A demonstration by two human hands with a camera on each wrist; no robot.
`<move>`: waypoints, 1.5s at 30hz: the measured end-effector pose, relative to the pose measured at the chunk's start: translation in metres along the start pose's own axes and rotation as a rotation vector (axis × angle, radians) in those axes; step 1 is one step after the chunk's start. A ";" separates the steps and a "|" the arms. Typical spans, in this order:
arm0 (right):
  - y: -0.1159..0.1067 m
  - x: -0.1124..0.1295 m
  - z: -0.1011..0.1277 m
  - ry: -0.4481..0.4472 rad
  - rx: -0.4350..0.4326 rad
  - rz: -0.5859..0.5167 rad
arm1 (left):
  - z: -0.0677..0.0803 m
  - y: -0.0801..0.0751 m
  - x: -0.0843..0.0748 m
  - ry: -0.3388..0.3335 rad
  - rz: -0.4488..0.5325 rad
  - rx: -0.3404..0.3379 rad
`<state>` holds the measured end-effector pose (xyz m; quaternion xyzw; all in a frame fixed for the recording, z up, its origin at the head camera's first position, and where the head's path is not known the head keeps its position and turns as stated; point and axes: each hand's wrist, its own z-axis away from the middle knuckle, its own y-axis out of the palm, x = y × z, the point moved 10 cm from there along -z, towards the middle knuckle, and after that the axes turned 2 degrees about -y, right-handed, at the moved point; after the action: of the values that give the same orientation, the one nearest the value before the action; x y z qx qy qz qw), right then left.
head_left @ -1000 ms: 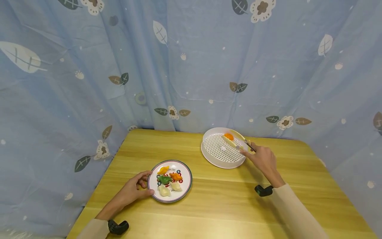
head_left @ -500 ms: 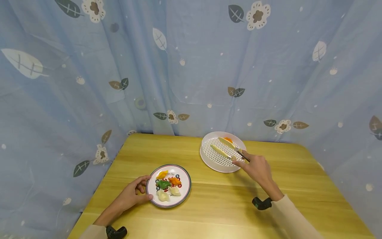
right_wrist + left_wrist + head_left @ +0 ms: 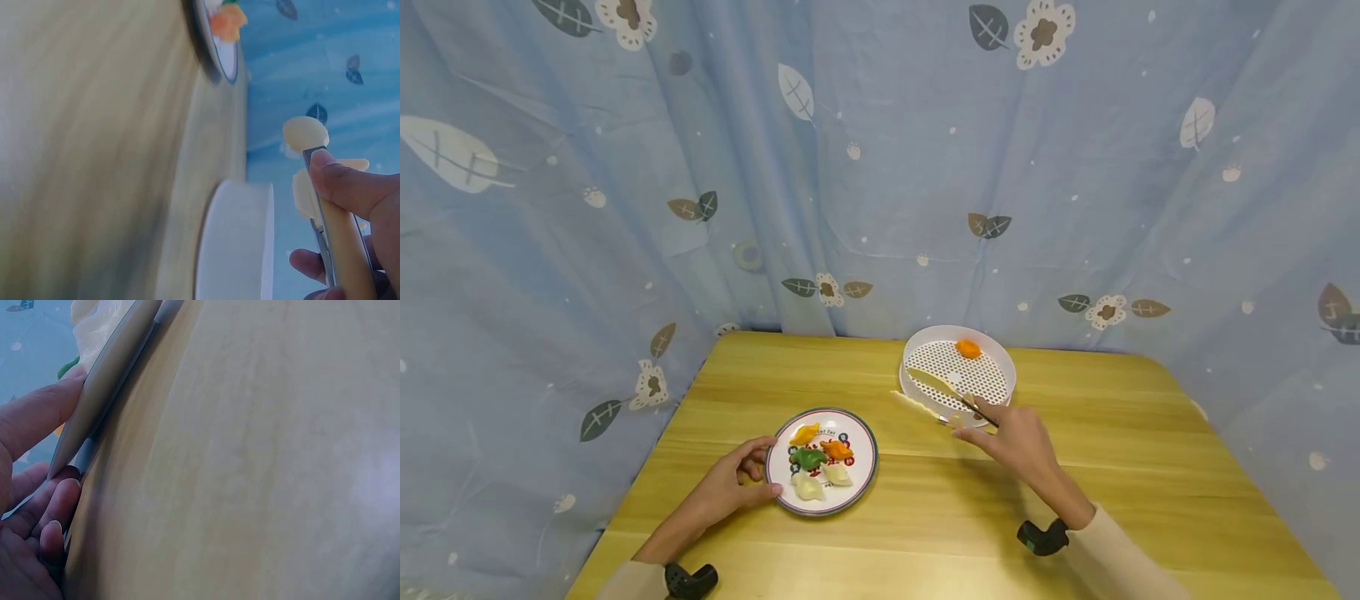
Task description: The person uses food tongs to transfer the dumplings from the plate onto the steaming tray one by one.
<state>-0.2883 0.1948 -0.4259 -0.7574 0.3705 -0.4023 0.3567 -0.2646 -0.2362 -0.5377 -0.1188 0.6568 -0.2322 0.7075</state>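
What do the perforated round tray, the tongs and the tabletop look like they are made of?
Perforated tray: probably matte white plastic, judging by its even moulded holes and thick rim. Tongs: cream, wood- or plastic-like tips on grey, seemingly metal arms, gripped by the right hand. Table: light wood or wood-grain laminate with a slight sheen.

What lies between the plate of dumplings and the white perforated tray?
In the head view, only bare wooden table, crossed by the tips of the tongs in the right hand, separates plate and tray.
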 end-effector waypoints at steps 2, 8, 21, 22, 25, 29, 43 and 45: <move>0.003 0.006 0.002 -0.014 0.003 -0.006 | 0.000 0.000 0.000 -0.004 0.005 -0.001; 0.012 0.024 0.010 -0.025 0.034 -0.038 | 0.000 0.000 0.000 -0.005 0.007 -0.001; 0.027 0.059 0.023 -0.146 0.063 -0.076 | 0.001 -0.001 0.001 -0.004 -0.003 -0.014; 0.029 0.060 0.024 -0.151 0.071 -0.080 | 0.001 -0.001 0.001 -0.004 -0.004 -0.014; 0.036 0.065 0.026 -0.173 0.099 -0.086 | 0.001 -0.001 0.001 -0.006 -0.004 -0.014; 0.042 0.072 0.027 -0.202 0.114 -0.086 | 0.000 -0.002 0.001 -0.005 0.000 -0.009; 0.056 0.078 0.023 -0.198 0.137 -0.032 | 0.001 0.000 -0.002 0.011 0.017 -0.001; 0.057 0.079 0.021 -0.188 0.151 -0.028 | 0.001 0.000 -0.001 0.010 0.017 -0.005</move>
<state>-0.2539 0.1062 -0.4556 -0.7677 0.2935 -0.3612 0.4404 -0.2641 -0.2359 -0.5368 -0.1135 0.6617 -0.2251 0.7061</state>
